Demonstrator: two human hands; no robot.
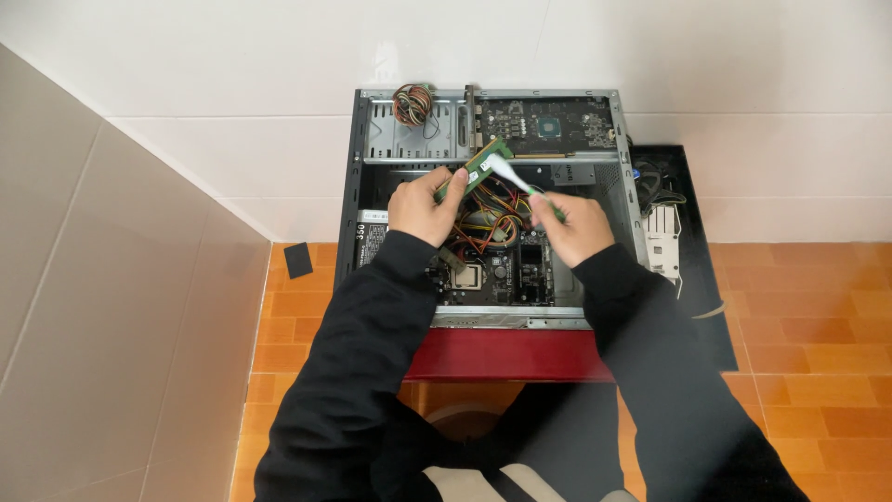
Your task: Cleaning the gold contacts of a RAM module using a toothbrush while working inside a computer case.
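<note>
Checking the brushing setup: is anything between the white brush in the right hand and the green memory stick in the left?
Nothing visible. The brush in the right hand reaches the memory stick held by the left hand; the cable bundle lies below them.

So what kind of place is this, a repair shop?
Probably a home corner: an open computer case sits on a low red table, over an orange tiled floor and against a plain white tiled wall.

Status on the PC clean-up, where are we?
Done: case lies open, memory stick out of the board. In hand: left hand holds the stick, right hand works a toothbrush against it. Left: stick not yet back on the board.
</note>
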